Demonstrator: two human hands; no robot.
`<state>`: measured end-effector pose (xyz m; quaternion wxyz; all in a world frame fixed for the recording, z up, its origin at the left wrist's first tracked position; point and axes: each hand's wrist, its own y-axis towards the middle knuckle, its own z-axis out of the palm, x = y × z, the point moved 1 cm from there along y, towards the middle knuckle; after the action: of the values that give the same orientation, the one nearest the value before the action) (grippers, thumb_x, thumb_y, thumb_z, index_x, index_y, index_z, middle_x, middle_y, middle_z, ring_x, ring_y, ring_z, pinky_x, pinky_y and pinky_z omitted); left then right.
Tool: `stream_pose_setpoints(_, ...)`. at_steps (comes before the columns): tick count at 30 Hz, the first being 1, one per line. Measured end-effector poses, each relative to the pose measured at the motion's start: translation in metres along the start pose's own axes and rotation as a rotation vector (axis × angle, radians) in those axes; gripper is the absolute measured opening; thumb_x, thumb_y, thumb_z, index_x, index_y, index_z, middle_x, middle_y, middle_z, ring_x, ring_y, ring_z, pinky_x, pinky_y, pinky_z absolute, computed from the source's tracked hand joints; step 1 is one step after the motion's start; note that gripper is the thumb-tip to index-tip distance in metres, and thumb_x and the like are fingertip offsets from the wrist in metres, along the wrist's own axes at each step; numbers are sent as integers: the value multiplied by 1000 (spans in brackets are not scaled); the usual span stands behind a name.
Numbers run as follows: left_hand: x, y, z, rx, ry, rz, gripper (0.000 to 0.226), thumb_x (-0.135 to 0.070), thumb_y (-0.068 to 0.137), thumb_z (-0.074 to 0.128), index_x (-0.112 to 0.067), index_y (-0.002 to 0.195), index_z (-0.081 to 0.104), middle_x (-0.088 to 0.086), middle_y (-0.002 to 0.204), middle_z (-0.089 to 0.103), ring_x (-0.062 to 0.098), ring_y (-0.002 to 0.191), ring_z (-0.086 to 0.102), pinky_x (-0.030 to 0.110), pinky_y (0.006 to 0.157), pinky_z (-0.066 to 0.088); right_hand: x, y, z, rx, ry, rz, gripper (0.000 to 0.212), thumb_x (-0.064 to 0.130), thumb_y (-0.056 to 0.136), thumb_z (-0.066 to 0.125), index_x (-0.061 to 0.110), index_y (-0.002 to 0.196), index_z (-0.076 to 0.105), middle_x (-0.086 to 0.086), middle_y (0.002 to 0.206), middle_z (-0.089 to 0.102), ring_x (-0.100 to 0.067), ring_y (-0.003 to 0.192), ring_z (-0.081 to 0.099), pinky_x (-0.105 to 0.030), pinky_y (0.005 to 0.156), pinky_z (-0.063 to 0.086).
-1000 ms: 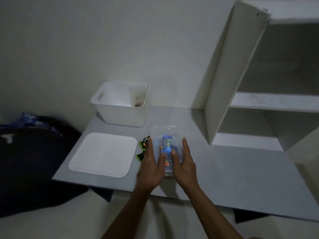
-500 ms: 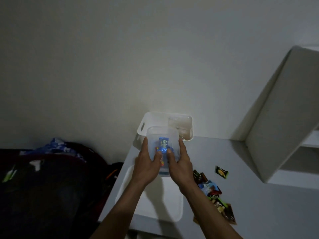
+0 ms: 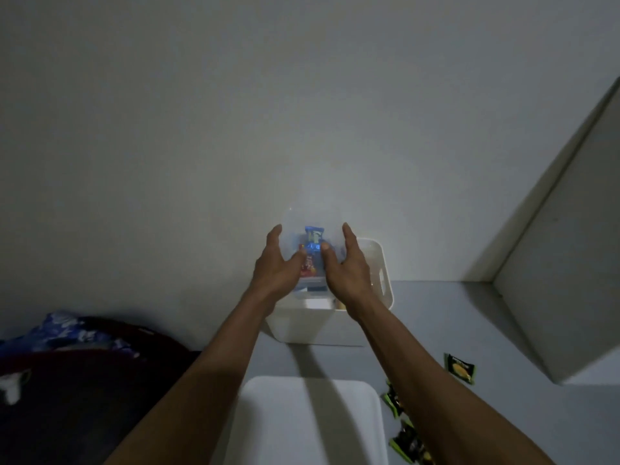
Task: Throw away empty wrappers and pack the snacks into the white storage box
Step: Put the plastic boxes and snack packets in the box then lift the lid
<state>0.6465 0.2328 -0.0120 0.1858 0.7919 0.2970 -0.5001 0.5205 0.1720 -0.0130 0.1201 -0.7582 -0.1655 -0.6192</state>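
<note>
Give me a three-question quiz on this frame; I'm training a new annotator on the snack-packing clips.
1. True or false: both hands hold the clear plastic container above the white storage box.
2. Which colour is the topmost snack packet seen through the container: A green, B blue, C yellow?
3. Fill in: the flat white lid lies on the grey ____.

Key: 1 true; 2 B; 3 table. The left hand and right hand grip opposite sides.

Dim, grainy; soft arm shadows; wide-angle edge distortion.
</note>
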Motion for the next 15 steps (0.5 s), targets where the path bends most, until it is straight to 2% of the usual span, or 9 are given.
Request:
stream_pose_setpoints(2, 14, 27, 4, 37, 8, -58, 73, -40, 87, 66, -35, 148, 25, 3, 143, 51, 22, 120, 56, 42, 101, 49, -16, 23, 14, 15, -2, 49, 62, 36, 103, 45, 29, 156, 14, -3, 155, 38, -21, 130, 49, -17, 85, 39)
stream_pose_setpoints(6, 50, 62, 20, 57, 43, -156, 71, -32, 86, 70, -27, 145, 32, 7, 138, 54, 25, 116, 59, 43, 98, 51, -58, 56, 38, 65, -13, 132, 60, 37, 102, 46, 26, 155, 20, -4, 153, 41, -21, 128, 51, -32, 103, 45)
stream_pose_setpoints(10, 91, 86, 37, 149, 34, -275, 83, -37, 78, 74, -24, 147, 28, 8, 142, 49, 26, 119, 56, 47, 101, 48, -98, 75, 54, 126, -13, 212, 53, 29, 103, 47, 24, 151, 26, 0, 145, 47, -7, 111, 50, -18, 86, 48)
stream_pose_setpoints(12, 103, 97, 45, 188, 41, -312, 87, -37, 76, 73, -23, 148, 26, 6, 142, 46, 25, 119, 54, 44, 101, 48, -114, 84, 60, 148, -19, 267, 53, 27, 102, 48, 23, 151, 26, -3, 144, 49, -10, 109, 55, -25, 89, 52)
stream_pose_setpoints(14, 112, 108, 52, 229, 43, -362, 81, -25, 82, 73, -17, 147, 27, 4, 139, 44, 23, 117, 52, 38, 100, 47, -126, 93, 66, 173, -20, 326, 51, 23, 102, 48, 21, 149, 27, -6, 142, 51, -16, 111, 58, -35, 94, 55)
stream_pose_setpoints(15, 118, 114, 56, 244, 43, -394, 82, -23, 81, 74, -15, 148, 26, 8, 140, 44, 25, 118, 52, 40, 100, 47, -130, 98, 68, 182, -34, 353, 49, 22, 102, 48, 21, 147, 28, -7, 141, 52, -17, 111, 59, -37, 94, 55)
